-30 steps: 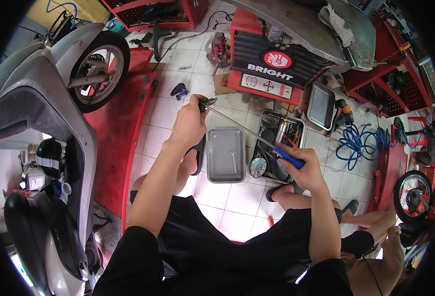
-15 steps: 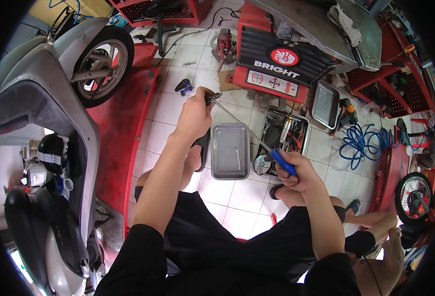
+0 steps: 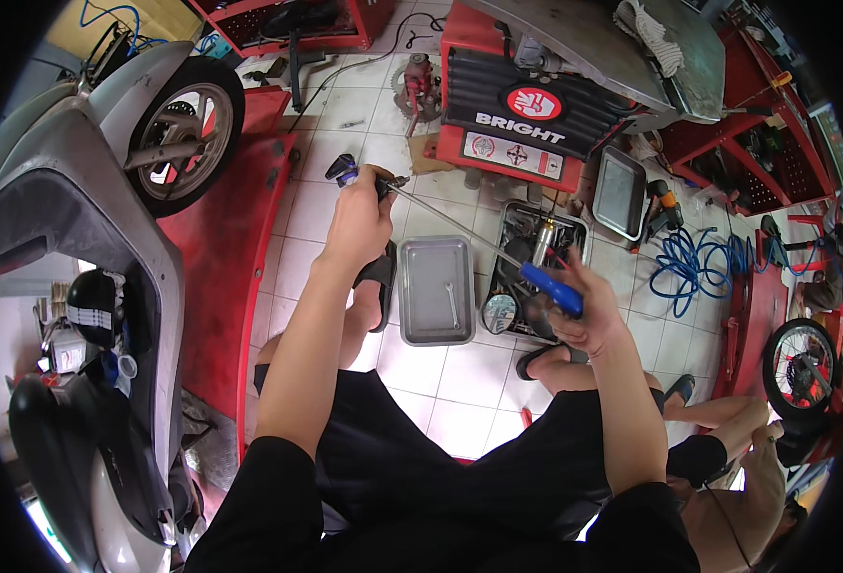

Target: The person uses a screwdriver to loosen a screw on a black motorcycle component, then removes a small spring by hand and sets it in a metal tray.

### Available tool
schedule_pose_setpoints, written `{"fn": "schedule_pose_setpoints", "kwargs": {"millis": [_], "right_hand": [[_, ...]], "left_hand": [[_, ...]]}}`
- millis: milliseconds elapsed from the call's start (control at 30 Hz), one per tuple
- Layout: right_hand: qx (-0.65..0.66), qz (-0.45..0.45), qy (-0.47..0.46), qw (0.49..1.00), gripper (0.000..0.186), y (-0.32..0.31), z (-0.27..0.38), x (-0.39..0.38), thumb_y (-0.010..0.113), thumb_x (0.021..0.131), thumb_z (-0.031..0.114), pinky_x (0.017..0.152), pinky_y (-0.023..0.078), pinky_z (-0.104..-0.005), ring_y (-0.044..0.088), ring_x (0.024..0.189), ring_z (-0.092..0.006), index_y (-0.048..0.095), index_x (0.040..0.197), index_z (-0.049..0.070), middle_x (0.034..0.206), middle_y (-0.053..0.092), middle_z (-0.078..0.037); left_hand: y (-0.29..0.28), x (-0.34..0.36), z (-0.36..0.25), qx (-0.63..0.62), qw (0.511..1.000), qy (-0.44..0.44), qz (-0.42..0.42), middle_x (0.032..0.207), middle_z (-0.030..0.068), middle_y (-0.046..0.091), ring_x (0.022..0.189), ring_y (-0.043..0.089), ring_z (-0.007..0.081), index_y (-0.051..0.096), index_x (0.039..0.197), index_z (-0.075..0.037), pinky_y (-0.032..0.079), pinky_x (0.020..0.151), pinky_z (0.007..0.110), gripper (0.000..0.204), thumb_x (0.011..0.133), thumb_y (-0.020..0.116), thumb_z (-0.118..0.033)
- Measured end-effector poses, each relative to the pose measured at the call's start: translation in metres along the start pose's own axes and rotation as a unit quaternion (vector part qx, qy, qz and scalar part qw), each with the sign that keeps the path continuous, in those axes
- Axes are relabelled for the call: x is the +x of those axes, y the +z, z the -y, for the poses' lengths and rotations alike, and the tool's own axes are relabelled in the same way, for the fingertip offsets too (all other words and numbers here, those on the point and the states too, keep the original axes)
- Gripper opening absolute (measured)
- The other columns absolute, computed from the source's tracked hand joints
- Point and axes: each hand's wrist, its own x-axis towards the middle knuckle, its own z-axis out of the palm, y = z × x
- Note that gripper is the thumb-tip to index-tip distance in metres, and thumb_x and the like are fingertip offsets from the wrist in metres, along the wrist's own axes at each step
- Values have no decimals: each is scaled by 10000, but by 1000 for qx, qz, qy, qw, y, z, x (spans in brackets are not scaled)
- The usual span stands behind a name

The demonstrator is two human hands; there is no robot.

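Head view, one screwdriver (image 3: 498, 250), right hand (image 3: 584, 320) fingers gripping its blue handle, left hand (image 3: 356, 218) fingers clenching one small part (image 3: 343, 172), two metal trays (image 3: 437, 291).

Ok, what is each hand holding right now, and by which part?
The right hand grips a long screwdriver by its blue handle. The left hand closes around a small dark part at the shaft's tip; where exactly it grips is hidden.

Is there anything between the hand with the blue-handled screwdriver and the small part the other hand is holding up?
Nothing visible. The right hand grips the screwdriver, whose thin shaft runs straight through open air to the small part in the left hand. The metal tray lies on the floor below.
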Motion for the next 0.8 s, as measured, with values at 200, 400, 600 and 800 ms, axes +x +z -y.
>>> {"fn": "schedule_pose_setpoints", "kwargs": {"millis": [200, 400, 600, 800], "right_hand": [[-642, -79, -439, 623, 243, -8, -11, 11, 691, 828, 198, 512, 440, -268, 559, 544, -151, 681, 1003, 30, 719, 639, -101], [-533, -117, -422, 724, 271, -6, -15, 1, 673, 840, 207, 601, 504, -315, 613, 616, -185, 670, 1054, 41, 813, 675, -131], [-81, 30, 34, 996, 452, -22, 2, 15, 467, 964, 296, 422, 402, -250, 524, 482, -138, 452, 1284, -23, 735, 627, -158], [-305, -80, -223, 922, 424, -1, 4, 6, 695, 775, 114, 652, 493, -258, 609, 723, -164, 572, 1155, -29, 844, 641, -133]], "left_hand": [[6, -5, 0, 37, 997, -48, 43, 783, 265, 622, 810, 596, 447, 499, 1017, 43, 456, 706, 477, 199, 851, 574, -36], [10, -5, 4, -3, 999, -31, 16, 776, 267, 620, 798, 599, 441, 502, 1006, 47, 456, 703, 478, 191, 846, 574, -27], [-3, -9, 14, 12, 999, -34, 2, 780, 267, 621, 810, 598, 444, 505, 995, 46, 458, 706, 478, 183, 839, 577, -19], [5, 13, 2, 64, 997, 2, 31, 847, 282, 619, 845, 591, 452, 507, 995, 49, 459, 710, 493, 193, 837, 584, -32]]}}
